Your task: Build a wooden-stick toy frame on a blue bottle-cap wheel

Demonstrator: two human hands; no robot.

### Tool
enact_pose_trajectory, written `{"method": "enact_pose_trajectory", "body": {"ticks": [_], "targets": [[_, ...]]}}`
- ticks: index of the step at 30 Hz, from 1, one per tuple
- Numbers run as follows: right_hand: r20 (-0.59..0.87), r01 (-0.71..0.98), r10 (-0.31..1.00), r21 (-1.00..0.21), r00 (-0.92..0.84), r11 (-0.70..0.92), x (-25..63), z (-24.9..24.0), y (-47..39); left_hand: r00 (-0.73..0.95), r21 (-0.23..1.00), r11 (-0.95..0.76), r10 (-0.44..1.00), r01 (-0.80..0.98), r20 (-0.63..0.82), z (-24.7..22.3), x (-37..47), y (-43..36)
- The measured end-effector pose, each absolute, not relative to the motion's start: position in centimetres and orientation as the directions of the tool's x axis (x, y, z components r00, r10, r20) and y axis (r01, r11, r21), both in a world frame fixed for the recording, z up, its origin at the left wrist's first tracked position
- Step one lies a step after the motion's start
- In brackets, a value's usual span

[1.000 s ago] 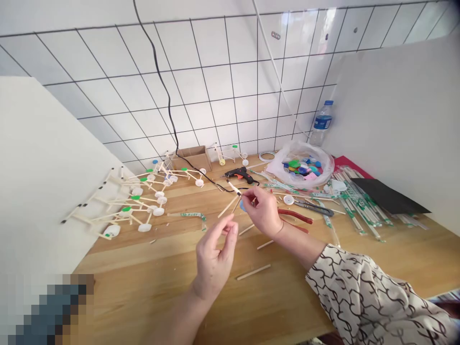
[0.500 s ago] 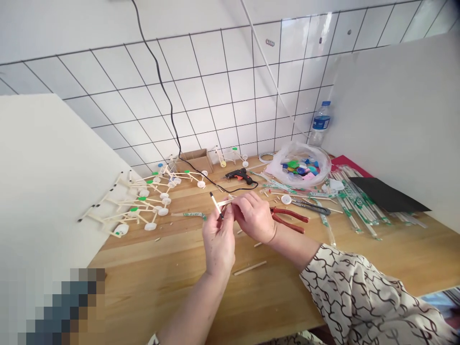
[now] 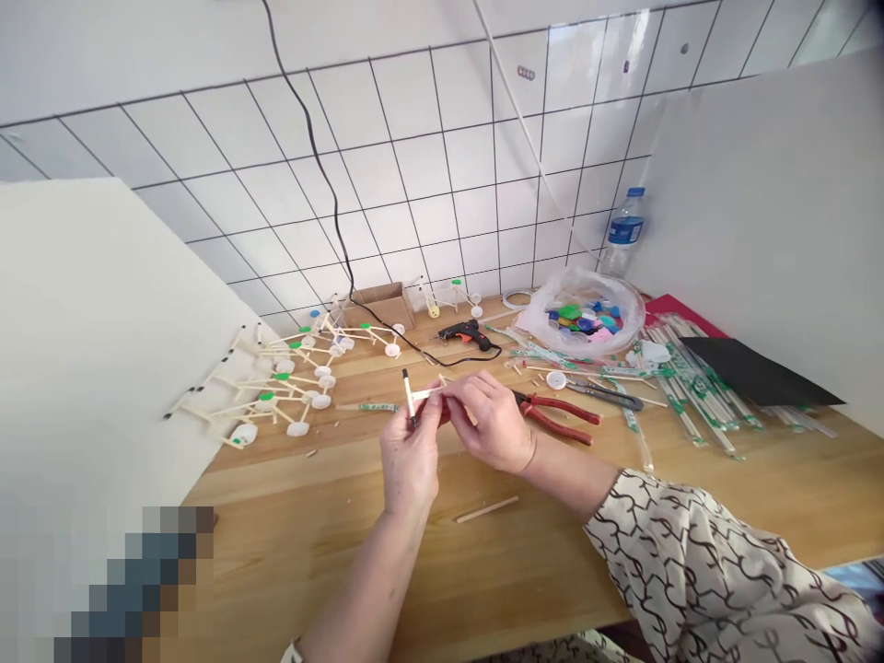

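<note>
Between my hands is a small T-shaped stick frame [image 3: 409, 398], its crossbar pale with black ends. My left hand [image 3: 411, 460] is closed on it near the crossbar. The fingers of my right hand [image 3: 494, 424] pinch the other end of its stem, where a short stick pokes up; my fingertips partly hide the join. Just beyond my right hand lie red-handled pliers [image 3: 563, 416], their jaws partly hidden by it. A loose wooden stick [image 3: 487, 509] rests on the table nearer to me.
Several bicycle-like stick models [image 3: 276, 391] stand at the left. Behind are a cardboard box [image 3: 383, 304], a black glue gun [image 3: 466, 334] and a bag of bottle caps [image 3: 584, 313]. At the right lie wrapped sticks [image 3: 697, 387], black card [image 3: 756, 368], and a water bottle [image 3: 625, 230] farther back.
My left hand has shifted slightly left, and the frame's crossbar has turned more upright. Both hands keep hold of the frame. The whole view has shifted a little.
</note>
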State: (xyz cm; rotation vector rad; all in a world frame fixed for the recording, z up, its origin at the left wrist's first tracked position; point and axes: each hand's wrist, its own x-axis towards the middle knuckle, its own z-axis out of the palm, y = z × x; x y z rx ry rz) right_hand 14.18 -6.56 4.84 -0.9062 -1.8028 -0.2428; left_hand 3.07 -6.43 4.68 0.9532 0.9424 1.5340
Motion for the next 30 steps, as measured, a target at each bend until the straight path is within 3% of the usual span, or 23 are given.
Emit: {"method": "enact_pose_trajectory", "body": {"ticks": [6,15,22,30], "targets": [[0.79,0.577,0.613,-0.501,0.001,0.645,13.65,4.51,-6.66,-0.084,0.947,-0.143,0.989,-0.288,0.124,4.64,2.26,-6.16],[0.601,0.363,0.791,-0.766,0.115,0.53,13.46,4.31,-6.52,-0.143,0.961,-0.188,0.977,-0.203,0.16,4.88,2.13,-5.79],[0.512,0.282,0.85,-0.839,0.122,0.465,13.4,4.3,-6.57,-0.09,0.962,-0.154,0.987,-0.227,0.136,5.16,2.23,-5.79],[0.537,0.384,0.835,-0.8,0.119,0.46,13.29,3.97,-6.42,-0.119,0.962,-0.107,0.99,-0.253,0.079,5.24,2.35,-5.75]]}}
